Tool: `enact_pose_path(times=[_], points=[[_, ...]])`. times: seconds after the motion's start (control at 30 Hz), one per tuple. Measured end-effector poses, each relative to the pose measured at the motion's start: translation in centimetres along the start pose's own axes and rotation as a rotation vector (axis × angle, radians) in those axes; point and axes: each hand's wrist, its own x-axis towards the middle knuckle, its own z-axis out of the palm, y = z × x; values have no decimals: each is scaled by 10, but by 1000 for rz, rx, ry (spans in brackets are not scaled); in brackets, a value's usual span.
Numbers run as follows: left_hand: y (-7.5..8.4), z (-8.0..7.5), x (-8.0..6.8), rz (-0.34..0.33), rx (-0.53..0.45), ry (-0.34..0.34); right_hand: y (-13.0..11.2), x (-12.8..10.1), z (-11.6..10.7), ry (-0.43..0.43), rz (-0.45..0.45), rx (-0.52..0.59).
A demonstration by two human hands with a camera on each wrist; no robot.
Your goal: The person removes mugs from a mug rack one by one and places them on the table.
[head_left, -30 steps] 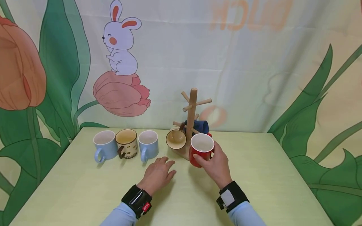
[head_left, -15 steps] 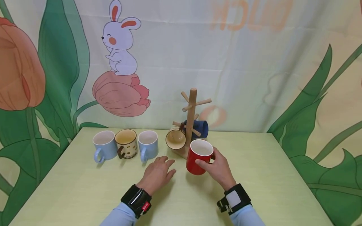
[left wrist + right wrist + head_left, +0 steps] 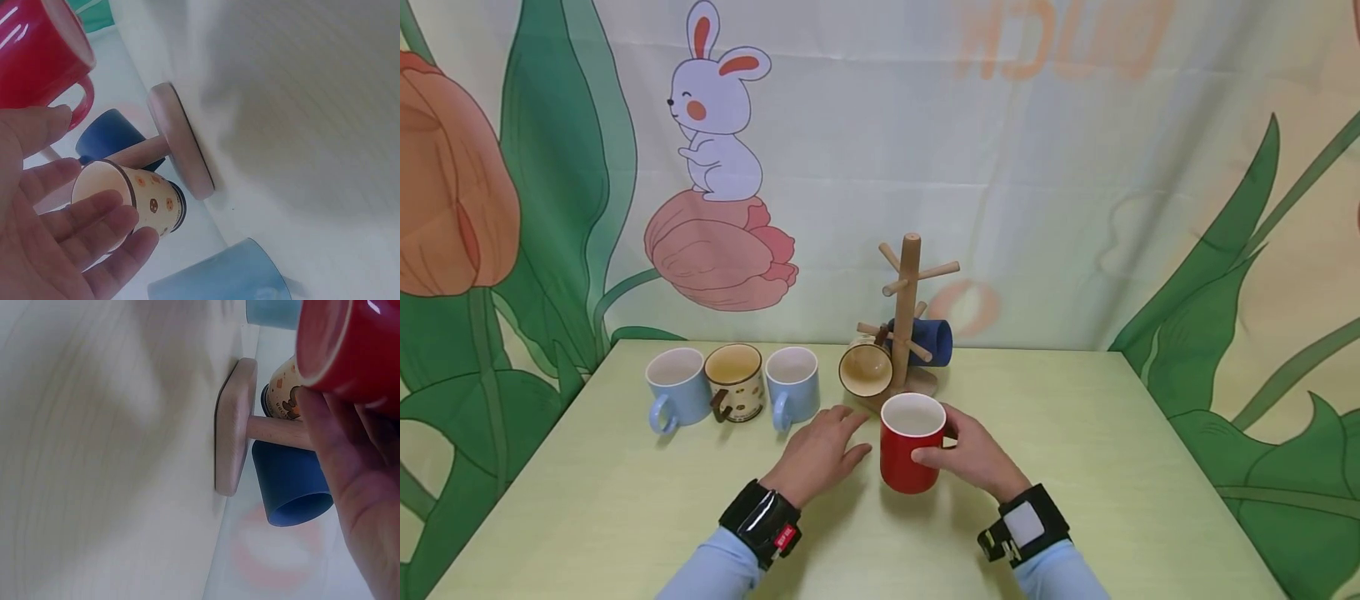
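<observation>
My right hand (image 3: pixel 943 442) grips a red mug (image 3: pixel 912 442) upright by its handle side, just in front of the wooden mug tree (image 3: pixel 907 308). Whether the mug's bottom touches the table I cannot tell. My left hand (image 3: pixel 844 437) lies flat on the table with straight fingers, close to the left of the red mug. A cream dotted mug (image 3: pixel 865 369) and a dark blue mug (image 3: pixel 931 340) hang on the tree's lower pegs. The right wrist view shows the red mug (image 3: pixel 353 347), the tree's base (image 3: pixel 234 425) and the blue mug (image 3: pixel 290 481). In the left wrist view my open fingers (image 3: pixel 69 228) lie before the dotted mug (image 3: pixel 134 197).
Three mugs stand in a row at the back left: a light blue mug (image 3: pixel 676 387), a cream mug with brown dots (image 3: pixel 735 382) and another light blue mug (image 3: pixel 793 385). A printed cloth backdrop hangs behind the green table (image 3: pixel 1075 467). The tree's upper pegs carry nothing.
My right hand has carried the red mug away from the tree, toward me and to the left, and lower. My left hand has barely shifted.
</observation>
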Motion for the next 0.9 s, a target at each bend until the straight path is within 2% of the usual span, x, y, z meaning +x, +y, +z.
enact_pose_path(times=[0.17,0.4,0.63,0.8,0.9], points=[[1,-2,2,31,-78,-21,-3,-4,-2,-148,-24,37],[2,-6,4,57,-208,-156,-5,-5,-8,-316,11,124],[8,-10,4,170,-232,-210,-5,-5,-12,-465,26,167],[8,-9,4,199,-255,-261,-7,-5,-12,-526,41,160],[7,-9,3,246,-251,-254,-8,-5,-12,-556,64,164]])
